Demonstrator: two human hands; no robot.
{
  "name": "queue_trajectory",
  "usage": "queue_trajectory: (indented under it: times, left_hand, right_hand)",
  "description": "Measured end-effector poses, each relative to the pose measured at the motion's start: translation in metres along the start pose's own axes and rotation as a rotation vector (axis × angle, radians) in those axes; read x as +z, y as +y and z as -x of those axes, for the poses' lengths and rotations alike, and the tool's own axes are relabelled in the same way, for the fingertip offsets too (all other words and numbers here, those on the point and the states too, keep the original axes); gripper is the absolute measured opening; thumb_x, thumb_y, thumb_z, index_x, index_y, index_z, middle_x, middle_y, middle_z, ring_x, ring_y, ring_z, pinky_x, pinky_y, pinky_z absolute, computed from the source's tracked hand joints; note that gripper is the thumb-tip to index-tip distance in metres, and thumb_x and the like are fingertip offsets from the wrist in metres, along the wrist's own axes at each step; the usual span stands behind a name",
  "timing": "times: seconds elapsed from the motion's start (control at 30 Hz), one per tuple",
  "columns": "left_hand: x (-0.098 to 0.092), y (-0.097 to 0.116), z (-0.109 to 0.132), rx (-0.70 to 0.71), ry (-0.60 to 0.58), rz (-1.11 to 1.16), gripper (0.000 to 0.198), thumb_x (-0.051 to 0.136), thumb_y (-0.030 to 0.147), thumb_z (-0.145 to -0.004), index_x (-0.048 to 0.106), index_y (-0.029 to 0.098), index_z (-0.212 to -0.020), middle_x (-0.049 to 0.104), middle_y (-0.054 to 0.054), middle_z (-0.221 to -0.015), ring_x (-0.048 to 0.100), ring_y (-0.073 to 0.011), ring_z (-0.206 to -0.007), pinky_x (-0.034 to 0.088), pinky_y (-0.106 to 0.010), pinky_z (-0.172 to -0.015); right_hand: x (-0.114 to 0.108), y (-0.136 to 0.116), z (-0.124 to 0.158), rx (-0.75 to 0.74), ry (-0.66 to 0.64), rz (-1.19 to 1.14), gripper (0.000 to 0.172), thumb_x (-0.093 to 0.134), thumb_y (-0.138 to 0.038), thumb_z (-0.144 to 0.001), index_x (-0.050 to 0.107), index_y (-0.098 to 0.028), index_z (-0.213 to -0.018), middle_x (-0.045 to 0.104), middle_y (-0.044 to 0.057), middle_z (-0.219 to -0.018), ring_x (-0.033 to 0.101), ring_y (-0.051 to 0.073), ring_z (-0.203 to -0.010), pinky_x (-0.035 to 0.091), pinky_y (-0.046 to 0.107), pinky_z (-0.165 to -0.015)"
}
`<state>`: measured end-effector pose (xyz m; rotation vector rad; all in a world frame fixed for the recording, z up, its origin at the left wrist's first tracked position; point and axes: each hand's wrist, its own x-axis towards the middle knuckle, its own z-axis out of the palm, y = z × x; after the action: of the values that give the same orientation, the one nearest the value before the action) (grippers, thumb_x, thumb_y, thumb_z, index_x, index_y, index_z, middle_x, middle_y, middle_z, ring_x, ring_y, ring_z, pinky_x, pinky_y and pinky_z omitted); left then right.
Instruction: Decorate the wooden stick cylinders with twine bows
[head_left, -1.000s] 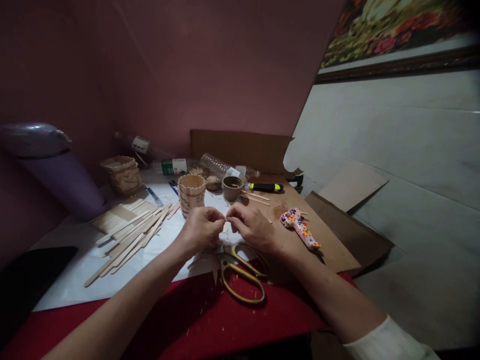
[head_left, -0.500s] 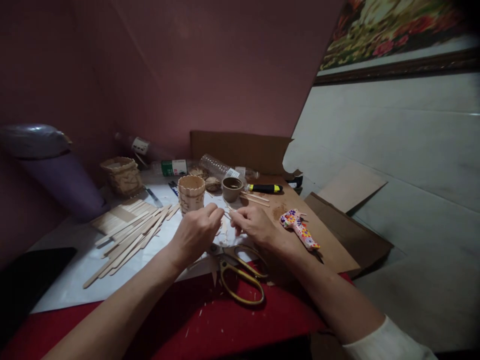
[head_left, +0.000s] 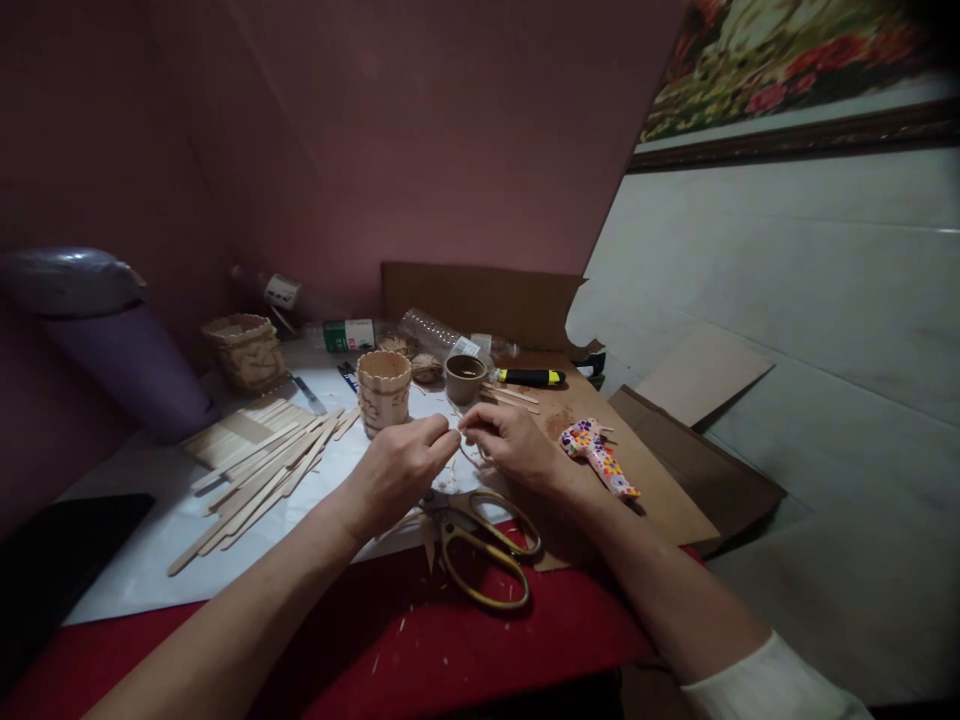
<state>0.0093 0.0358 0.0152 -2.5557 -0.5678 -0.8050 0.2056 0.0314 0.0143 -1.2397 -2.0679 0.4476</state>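
Observation:
My left hand (head_left: 409, 458) and my right hand (head_left: 514, 445) meet over the white sheet, fingertips almost touching. Both are closed in a pinch on a thin, pale piece of twine (head_left: 471, 457), which curves down below the right fingers. Its ends are too small to make out. Just beyond the left hand stands a cup covered in wooden sticks (head_left: 384, 398), with a scalloped rim. A small brown pot (head_left: 465, 380) is behind the fingertips. Scissors with yellowed handles (head_left: 487, 560) lie spread below the hands, over the table's front edge.
Wooden craft sticks (head_left: 277, 470) are piled at left, near a second decorated container (head_left: 244, 355). Twine balls (head_left: 426, 369) and plastic bottles (head_left: 442, 333) lie at the back. A yellow-black cutter (head_left: 531, 377) and a flower-patterned glue gun (head_left: 598, 458) rest on cardboard (head_left: 667, 510) at right.
My hands have come closer together, the left shifting slightly right. The strand now bows into a loop under the right fingers. The scissors have shifted slightly.

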Motion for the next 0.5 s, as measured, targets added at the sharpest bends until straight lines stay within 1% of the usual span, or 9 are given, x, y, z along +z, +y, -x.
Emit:
queue_trajectory:
  times: [0.07, 0.13, 0.17, 0.23, 0.3, 0.37, 0.4, 0.47, 0.5]
  left_hand:
    - [0.000, -0.001, 0.000, 0.021, -0.036, -0.011, 0.022, 0.041, 0.005, -0.090, 0.057, 0.016, -0.080, 0.057, -0.003, -0.074, 0.053, -0.0149, -0.059, 0.042, -0.027, -0.051]
    - [0.001, -0.001, 0.001, 0.018, -0.060, -0.002, 0.021, 0.042, 0.005, -0.090, 0.057, 0.016, -0.079, 0.057, -0.003, -0.074, 0.052, -0.0148, -0.058, 0.041, -0.027, -0.050]
    - [0.001, -0.001, 0.001, 0.008, -0.071, 0.010, 0.021, 0.042, 0.005, -0.090, 0.057, 0.015, -0.080, 0.058, -0.003, -0.075, 0.052, -0.0147, -0.058, 0.041, -0.027, -0.050]
    - [0.001, -0.002, 0.001, -0.020, -0.086, 0.033, 0.021, 0.041, 0.004, -0.089, 0.057, 0.015, -0.081, 0.058, -0.004, -0.076, 0.053, -0.0147, -0.059, 0.042, -0.026, -0.050]
    - [0.001, -0.003, 0.002, -0.041, -0.098, 0.050, 0.023, 0.040, 0.003, -0.089, 0.058, 0.015, -0.082, 0.059, -0.004, -0.076, 0.054, -0.0147, -0.060, 0.042, -0.026, -0.051]
    - [0.001, -0.004, 0.002, -0.057, -0.101, 0.060, 0.024, 0.039, 0.002, -0.089, 0.059, 0.015, -0.083, 0.060, -0.004, -0.076, 0.055, -0.0147, -0.061, 0.043, -0.026, -0.052]
    - [0.001, -0.004, 0.003, -0.063, -0.097, 0.062, 0.025, 0.039, 0.002, -0.089, 0.059, 0.015, -0.083, 0.060, -0.005, -0.076, 0.055, -0.0146, -0.061, 0.043, -0.026, -0.052]
    - [0.002, -0.006, 0.003, -0.072, -0.080, 0.060, 0.025, 0.038, 0.002, -0.089, 0.059, 0.015, -0.084, 0.060, -0.005, -0.076, 0.055, -0.0146, -0.061, 0.043, -0.026, -0.052]
    - [0.002, -0.006, 0.003, -0.075, -0.068, 0.055, 0.025, 0.038, 0.002, -0.088, 0.059, 0.015, -0.084, 0.060, -0.005, -0.076, 0.055, -0.0147, -0.061, 0.043, -0.026, -0.051]
  right_hand:
    - [-0.004, 0.002, -0.001, -0.066, 0.072, 0.149, 0.010, 0.059, -0.011, -0.085, 0.066, -0.018, -0.083, 0.070, 0.003, -0.088, 0.059, 0.017, -0.081, 0.041, 0.029, -0.074]
    - [-0.010, 0.003, -0.001, -0.147, 0.130, 0.394, 0.010, 0.059, -0.013, -0.086, 0.067, -0.018, -0.083, 0.070, 0.006, -0.101, 0.056, 0.022, -0.098, 0.038, 0.034, -0.083]
    - [-0.013, 0.003, -0.001, -0.158, 0.143, 0.523, 0.010, 0.058, -0.014, -0.087, 0.067, -0.018, -0.084, 0.070, 0.008, -0.104, 0.054, 0.024, -0.103, 0.035, 0.037, -0.085]
    - [-0.018, 0.005, -0.001, -0.090, 0.142, 0.741, 0.015, 0.054, -0.013, -0.089, 0.068, -0.017, -0.086, 0.070, 0.011, -0.102, 0.052, 0.027, -0.101, 0.033, 0.040, -0.083]
    - [-0.022, 0.009, -0.001, 0.050, 0.137, 0.888, 0.021, 0.048, -0.011, -0.090, 0.069, -0.014, -0.087, 0.070, 0.015, -0.095, 0.052, 0.029, -0.093, 0.033, 0.041, -0.077]
    - [-0.024, 0.012, -0.001, 0.173, 0.157, 0.969, 0.026, 0.044, -0.007, -0.089, 0.069, -0.013, -0.087, 0.068, 0.018, -0.091, 0.051, 0.029, -0.088, 0.032, 0.042, -0.073]
    - [-0.025, 0.013, 0.000, 0.211, 0.186, 0.984, 0.028, 0.042, -0.005, -0.089, 0.069, -0.012, -0.087, 0.068, 0.020, -0.090, 0.051, 0.030, -0.087, 0.032, 0.042, -0.073]
    - [-0.026, 0.014, 0.000, 0.221, 0.278, 0.946, 0.029, 0.042, -0.003, -0.087, 0.069, -0.010, -0.093, 0.067, 0.022, -0.096, 0.052, 0.031, -0.090, 0.034, 0.043, -0.075]
    - [-0.026, 0.013, -0.001, 0.187, 0.330, 0.881, 0.030, 0.042, -0.003, -0.086, 0.068, -0.010, -0.098, 0.066, 0.022, -0.102, 0.053, 0.031, -0.094, 0.036, 0.044, -0.077]
